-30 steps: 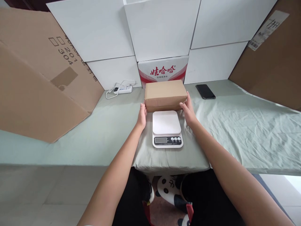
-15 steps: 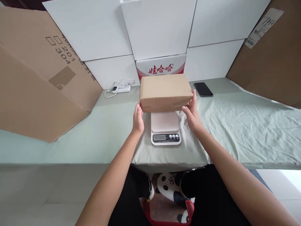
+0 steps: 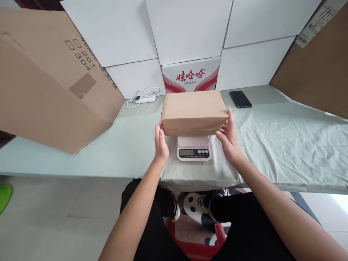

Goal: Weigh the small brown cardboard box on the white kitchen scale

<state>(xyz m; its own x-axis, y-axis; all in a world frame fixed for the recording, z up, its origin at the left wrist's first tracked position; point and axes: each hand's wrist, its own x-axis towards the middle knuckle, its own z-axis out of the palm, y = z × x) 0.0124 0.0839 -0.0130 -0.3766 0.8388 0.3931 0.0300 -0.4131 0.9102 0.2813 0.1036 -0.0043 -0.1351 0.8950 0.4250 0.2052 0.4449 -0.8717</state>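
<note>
A plain brown cardboard box is being gripped at its two short ends: the left hand is being pressed against the left end with its fingers curled round the lower edge, and the right hand is being pressed flat against the right end, thumb forward. The box is being held level directly over a white digital kitchen scale, so that most of the weighing plate is being covered; whether the box is being rested on the plate or held just above it cannot be told. Only the front strip of the scale, with its display and buttons, is being left in view. The scale is being borne by a table draped in a pale green cloth. Behind the box, a white carton with red lettering is being propped against white panels. A white power strip is being seen to the left, a black phone to the right, and large brown cardboard sheets are being leaned at both sides.
</note>
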